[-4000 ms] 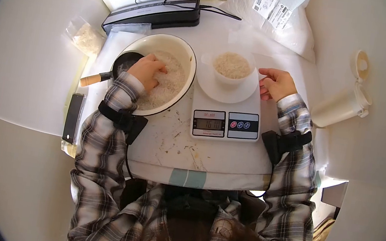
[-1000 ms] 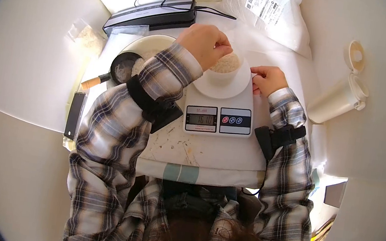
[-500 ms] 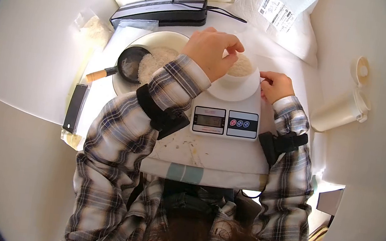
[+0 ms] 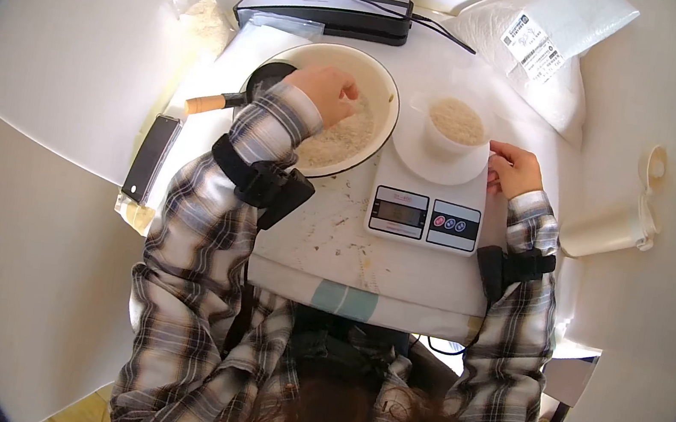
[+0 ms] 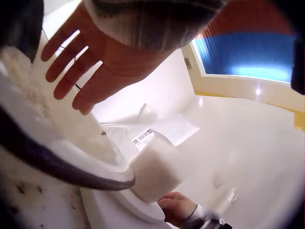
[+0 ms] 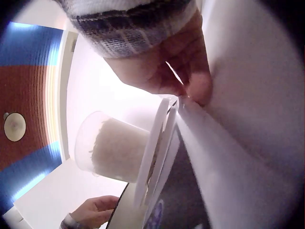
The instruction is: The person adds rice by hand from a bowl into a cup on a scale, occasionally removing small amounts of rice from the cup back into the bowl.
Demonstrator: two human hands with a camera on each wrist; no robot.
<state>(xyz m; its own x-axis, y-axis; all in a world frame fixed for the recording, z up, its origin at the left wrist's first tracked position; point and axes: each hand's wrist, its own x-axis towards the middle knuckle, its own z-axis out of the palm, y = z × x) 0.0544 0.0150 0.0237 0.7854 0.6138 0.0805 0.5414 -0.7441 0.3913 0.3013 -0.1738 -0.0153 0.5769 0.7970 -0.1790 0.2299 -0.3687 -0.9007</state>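
In the head view my left hand (image 4: 326, 91) is over a cream enamel bowl (image 4: 380, 83) of rice (image 4: 346, 141). The left wrist view shows its fingers straight and spread, holding nothing visible. A black dipper (image 4: 268, 78) with a wooden handle lies in the bowl, partly behind that hand. To the right, a clear cup of rice (image 4: 456, 127) stands on the round plate of a white kitchen scale (image 4: 395, 170), whose digits are too dim to read. My right hand (image 4: 516, 171) rests beside the scale; in the right wrist view its fingertips (image 6: 199, 90) are right at the plate's edge.
A long black-and-silver vacuum sealer (image 4: 327, 15) with a cord stands at the back. Behind the scale leans a large labelled plastic bag (image 4: 558, 91). A cream canister (image 4: 607, 234) with its lid up is at right. A dark flat device (image 4: 153, 157) is at left.
My left hand went from the bowl to above the cup, its fingertips together, and has come back over the bowl with fingers spread. The right hand stays by the scale. The head view has shifted.
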